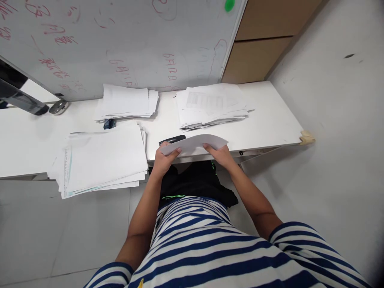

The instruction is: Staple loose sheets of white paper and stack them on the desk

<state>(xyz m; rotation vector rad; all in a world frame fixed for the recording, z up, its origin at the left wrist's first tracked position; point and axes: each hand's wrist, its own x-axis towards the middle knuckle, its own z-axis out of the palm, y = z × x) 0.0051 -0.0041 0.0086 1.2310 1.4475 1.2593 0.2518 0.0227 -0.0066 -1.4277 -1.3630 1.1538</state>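
Observation:
Between my hands a sheaf of white paper is held up at the desk's front edge, bowed upward in the middle. My left hand pinches its left end, thumb on the near face. At the right end, my right hand grips it the same way. Whether it is one sheet or a few, I cannot tell. Just behind the paper lies a black stapler-like object, partly hidden. Left of my left hand, a large stack of papers overhangs the desk edge.
Two more paper piles, one at the back left and one at the back right, lie on the white desk. A small dark object and a mouse are further left. A whiteboard stands behind.

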